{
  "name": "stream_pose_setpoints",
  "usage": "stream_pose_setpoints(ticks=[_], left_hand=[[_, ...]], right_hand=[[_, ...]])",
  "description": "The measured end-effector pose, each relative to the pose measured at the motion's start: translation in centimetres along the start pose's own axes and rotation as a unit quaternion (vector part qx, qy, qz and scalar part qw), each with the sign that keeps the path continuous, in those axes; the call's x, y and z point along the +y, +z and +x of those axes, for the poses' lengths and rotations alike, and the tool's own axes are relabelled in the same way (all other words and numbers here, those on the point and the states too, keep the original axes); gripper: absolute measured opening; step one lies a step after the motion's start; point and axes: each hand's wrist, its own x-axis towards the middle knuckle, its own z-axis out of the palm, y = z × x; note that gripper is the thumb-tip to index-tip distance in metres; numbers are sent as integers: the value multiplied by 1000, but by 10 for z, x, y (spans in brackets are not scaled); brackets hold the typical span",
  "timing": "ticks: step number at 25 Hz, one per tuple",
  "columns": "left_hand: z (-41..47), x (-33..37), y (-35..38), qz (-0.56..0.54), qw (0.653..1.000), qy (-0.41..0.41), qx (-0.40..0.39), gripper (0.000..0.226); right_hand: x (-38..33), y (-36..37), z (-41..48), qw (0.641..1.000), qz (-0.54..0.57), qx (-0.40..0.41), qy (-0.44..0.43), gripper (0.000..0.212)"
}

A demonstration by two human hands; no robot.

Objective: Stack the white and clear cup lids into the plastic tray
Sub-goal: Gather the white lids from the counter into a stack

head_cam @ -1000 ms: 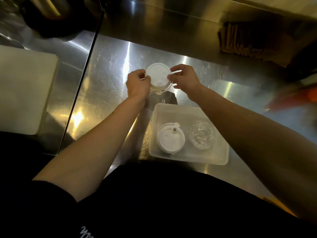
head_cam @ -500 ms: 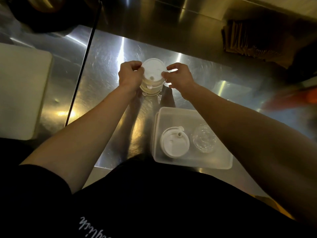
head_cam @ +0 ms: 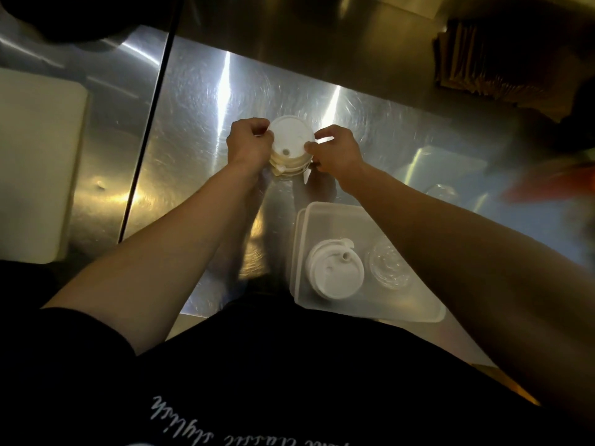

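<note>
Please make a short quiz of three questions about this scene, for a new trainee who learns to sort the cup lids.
1. True or false: the plastic tray holds no lids.
2. Which hands grip the white lid stack on the steel counter? A left only, B right only, C both.
3. Fill in: inside the tray, the clear lids lie to the ___ of the white lids.

Key: 1 false. 2 C, left hand and right hand. 3 right.

One tray (head_cam: 370,312), two hands, two white lid stacks, one clear stack (head_cam: 388,268).
</note>
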Motion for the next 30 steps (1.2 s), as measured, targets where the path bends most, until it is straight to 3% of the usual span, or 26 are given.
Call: stream_pose_setpoints(ticks=[17,30], left_hand=[[0,-10,5,33,999,22,-5,33],[-7,-16,11,51,998,35,1,33]], right_hand=[[9,7,-3,1000,11,2,24,43],[11,3,-3,999,-33,25,-16,40]])
